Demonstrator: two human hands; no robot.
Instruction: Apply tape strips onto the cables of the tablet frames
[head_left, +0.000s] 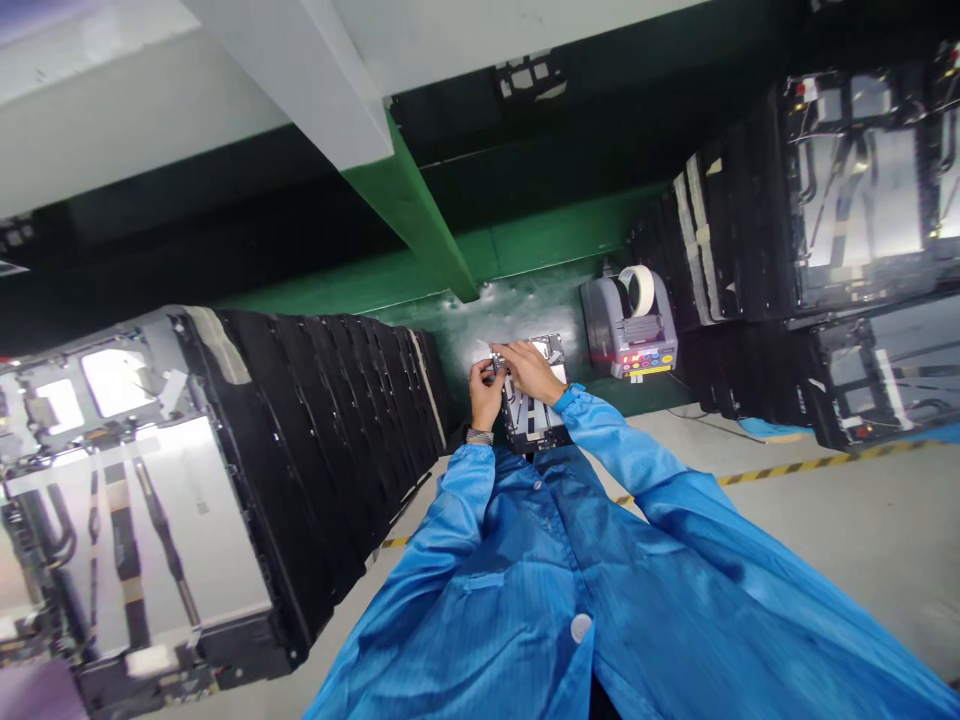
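A small electronic chassis panel (534,415), with a silver plate, dark cable strips and a black frame, lies in front of my body. At its upper left corner, my left hand (486,396) is closed, thumb and fingertips pinched together; what they hold is too small to make out. My right hand (534,370) reaches across the panel's upper part from the right. Its fingers are stretched out leftward, their tips close to my left fingertips. A pale, thin scrap (482,349) shows by the fingertips, too blurred to identify.
A grey tape dispenser (628,325) with a white tape roll stands to the right on the green worktop (495,310). Long rows of upright black panels (315,440) flank me at left, and more stacked panels (750,230) at right. A green-and-white post (420,200) stands ahead.
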